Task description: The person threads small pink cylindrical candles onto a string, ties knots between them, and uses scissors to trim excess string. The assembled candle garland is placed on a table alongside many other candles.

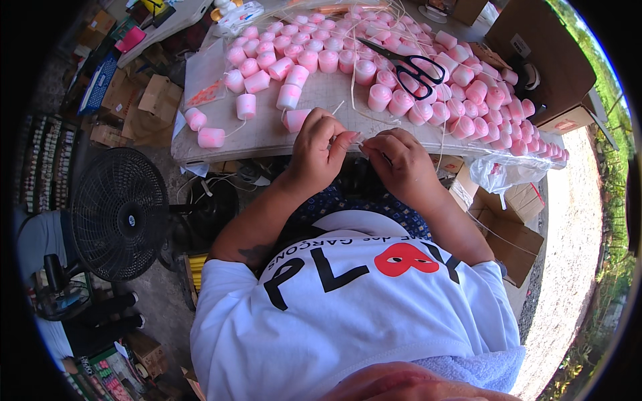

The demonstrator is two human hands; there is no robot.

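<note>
Over the table's near edge, my left hand (319, 148) and my right hand (401, 164) meet almost fingertip to fingertip. Both are closed in a pinch on a short bit of pale string (359, 141), mostly hidden by the fingers. Just behind my left hand lies a pink-and-white cylinder (295, 120) that looks like a small candle. Many similar candles (328, 61) cover the table, some joined by pale cord. Black-handled scissors (408, 69) rest on top of them, blades toward the upper left.
The pale table (200, 152) runs across in front of me. A standing fan (120, 214) is at the left, near cardboard boxes (160, 97) and another person's legs (100, 321). A clear plastic bag (505, 172) hangs at the table's right edge beside a large open carton (542, 53).
</note>
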